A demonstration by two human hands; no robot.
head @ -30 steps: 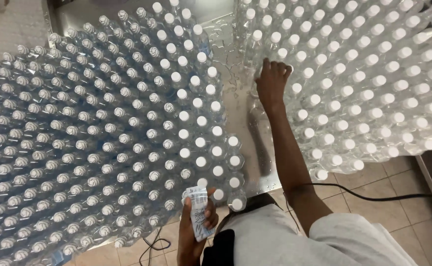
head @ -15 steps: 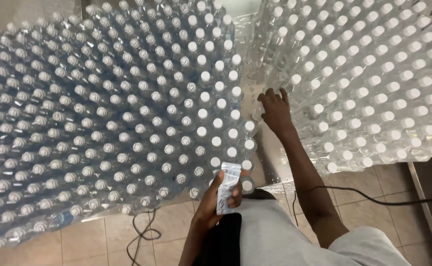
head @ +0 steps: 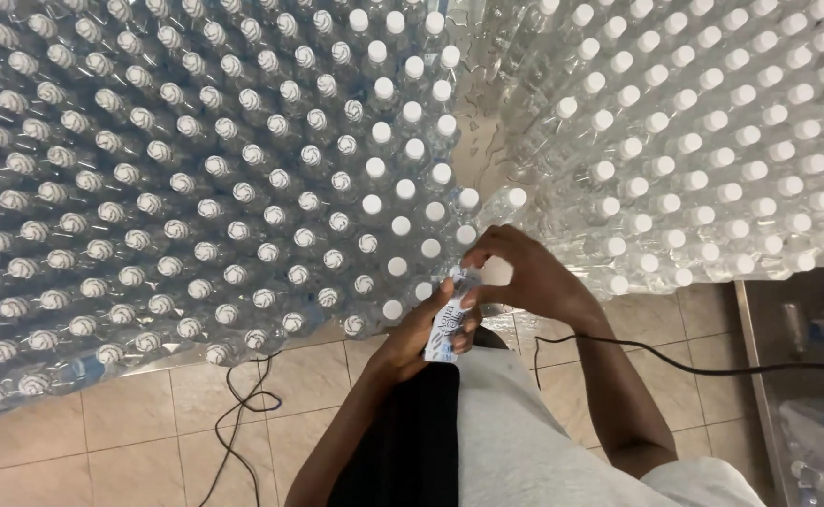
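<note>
Where the two packed blocks of bottles nearly meet, a single small plastic water bottle [head: 448, 324] held just in front of the torso, both hands on it. Left hand [head: 417, 343] wrapped around the lower body, fingers closed over the label. Right hand [head: 529, 277] curled over the top end, thumb and fingertips pinched at the cap, so that the cap itself stays hidden. Long axis tilted, base toward the body and down-left, neck up and away toward the gap between the blocks. Right hand the nearer one to the neck, left the nearer to the base.

Label a white wrap with blue printing, running round the middle of the bottle, only partly visible between the fingers.

To the left, a large block of shrink-wrapped bottles [head: 196, 188], many caps showing a swirled blue-and-white pattern, a few columns on its right edge plain white. To the right, a second wrapped block [head: 694, 141] with plain white caps throughout, clear film glinting over it. Below, beige tiled floor [head: 102, 441] with a thin black cable [head: 243, 413] looping across it, another black cable [head: 712, 369] running off to the right.
</note>
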